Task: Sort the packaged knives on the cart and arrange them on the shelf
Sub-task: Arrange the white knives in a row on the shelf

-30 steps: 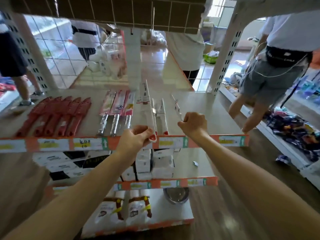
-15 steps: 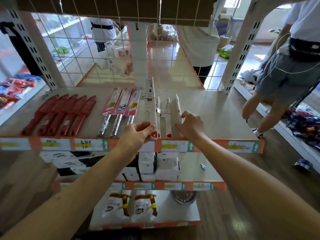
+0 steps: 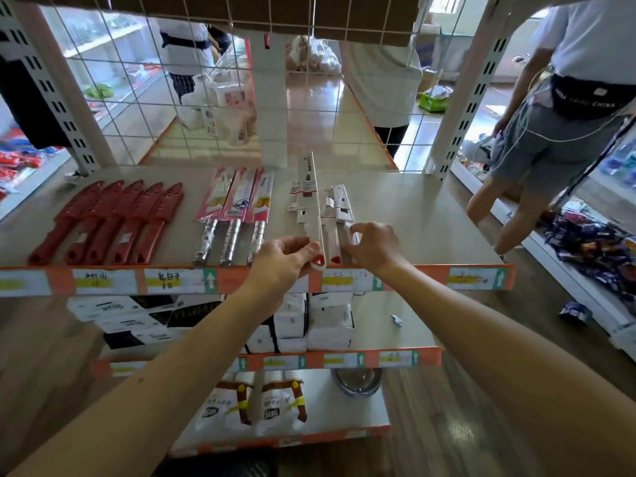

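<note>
Squaring up white-handled packaged knives w/ red triangle butt marks (image 3: 318, 215) on beige top shelf (image 3: 430, 215), approx mid-shelf, handle ends at front edge. Long axis running front-to-back, pointing away from body. Left hand (image 3: 285, 256) pinching butt of leftmost white handle betw thumb + fingers; right hand (image 3: 373, 247) half-curled, fingertips touching rightmost pack, not fully closed. Both hands at near ends, flanking group; left closer to the tall pack standing on edge. Sitting just right of steel-handled knives in pink card sleeves (image 3: 237, 215); red plastic-sheathed knives (image 3: 113, 222) further left. Next move prob. pushing packs together, parallel.
</note>
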Available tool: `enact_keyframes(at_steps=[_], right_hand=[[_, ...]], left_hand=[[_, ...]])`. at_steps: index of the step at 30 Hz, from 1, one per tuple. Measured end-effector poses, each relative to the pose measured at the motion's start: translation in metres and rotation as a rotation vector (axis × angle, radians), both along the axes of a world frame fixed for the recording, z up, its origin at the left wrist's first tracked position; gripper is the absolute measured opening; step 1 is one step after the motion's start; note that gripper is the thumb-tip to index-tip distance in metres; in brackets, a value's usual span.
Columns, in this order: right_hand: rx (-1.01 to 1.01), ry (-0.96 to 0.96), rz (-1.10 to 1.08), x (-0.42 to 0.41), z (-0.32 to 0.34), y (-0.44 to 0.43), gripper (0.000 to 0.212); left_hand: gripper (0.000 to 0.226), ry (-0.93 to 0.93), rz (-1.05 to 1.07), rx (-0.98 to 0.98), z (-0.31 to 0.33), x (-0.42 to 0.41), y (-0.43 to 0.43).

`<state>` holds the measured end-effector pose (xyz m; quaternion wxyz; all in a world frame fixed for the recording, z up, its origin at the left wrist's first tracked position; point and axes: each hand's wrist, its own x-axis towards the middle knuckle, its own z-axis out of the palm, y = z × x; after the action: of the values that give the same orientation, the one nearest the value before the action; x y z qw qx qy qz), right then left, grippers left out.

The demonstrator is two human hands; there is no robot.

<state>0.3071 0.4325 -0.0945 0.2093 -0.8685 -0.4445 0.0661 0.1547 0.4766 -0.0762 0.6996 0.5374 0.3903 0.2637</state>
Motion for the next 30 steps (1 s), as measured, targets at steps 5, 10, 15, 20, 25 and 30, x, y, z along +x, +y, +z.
enact_keyframes(at_steps=[5,10,15,20,25,30], right_hand=[[0.014,0.012,-0.023,0.001,-0.002,0.0,0.024],[0.021,0.009,-0.024,-0.001,-0.004,0.001,0.028],[-0.068,-0.015,-0.003,-0.001,-0.004,0.004,0.025],[-0.181,-0.051,0.068,0.002,0.011,0.001,0.037],[0.181,0.491,-0.105,0.019,0.018,-0.003,0.04],[0.273,0.886,-0.108,0.03,0.024,-0.005,0.025]], left_hand=[[0.022,-0.005,-0.021,-0.007,-0.001,0.001,0.001],[0.018,-0.002,-0.05,-0.003,-0.003,0.004,-0.001],[0.025,0.018,-0.087,0.034,-0.006,0.005,-0.004],[0.026,0.027,-0.089,0.016,-0.006,0.012,-0.009],[0.028,0.058,-0.145,0.021,-0.006,0.021,-0.014],[0.029,0.055,-0.169,0.018,-0.007,0.039,-0.022]])
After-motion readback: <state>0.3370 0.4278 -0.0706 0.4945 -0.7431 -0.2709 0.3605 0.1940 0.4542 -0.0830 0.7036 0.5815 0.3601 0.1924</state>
